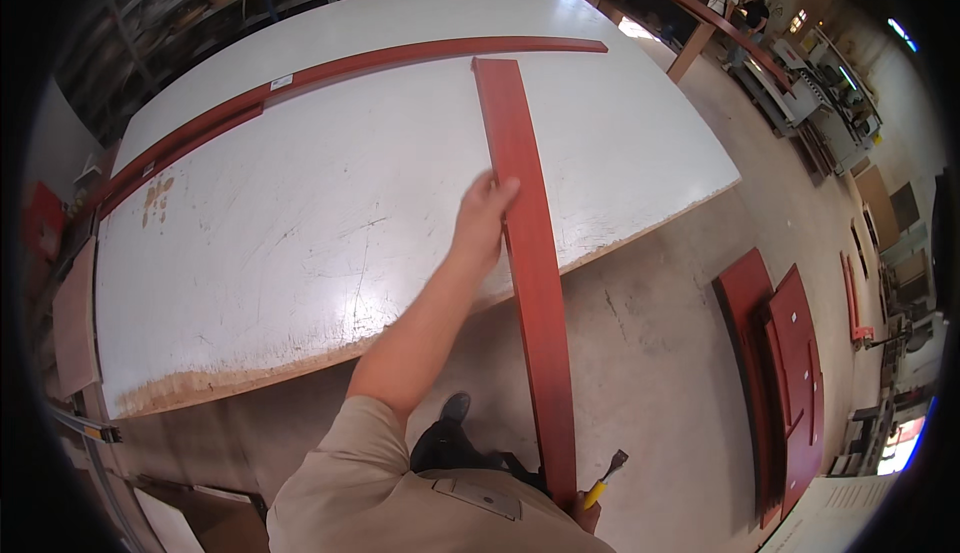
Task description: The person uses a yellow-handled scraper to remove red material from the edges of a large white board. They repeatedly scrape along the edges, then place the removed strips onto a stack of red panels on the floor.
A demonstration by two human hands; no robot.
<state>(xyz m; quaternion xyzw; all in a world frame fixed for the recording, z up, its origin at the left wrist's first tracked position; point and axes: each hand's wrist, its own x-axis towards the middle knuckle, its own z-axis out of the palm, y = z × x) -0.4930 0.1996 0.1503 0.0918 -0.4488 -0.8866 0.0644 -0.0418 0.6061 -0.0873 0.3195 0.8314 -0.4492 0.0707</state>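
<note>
A long red-brown wooden board slants from over the worktable down to my body. My left hand is closed around its left edge, thumb on the top face. At the near end, my right hand is partly hidden beside the board. It holds a scraper with a yellow handle and a short flat metal blade pointing up and away. Whether those fingers also grip the board, I cannot tell. The board's far end lies over the white tabletop, close to a second long red strip.
The worktable's near edge is chipped and rough. Several red panels lean or lie on the floor at right. Metal shelving lines the far left. A long red piece on a stand crosses the back right, where a person stands.
</note>
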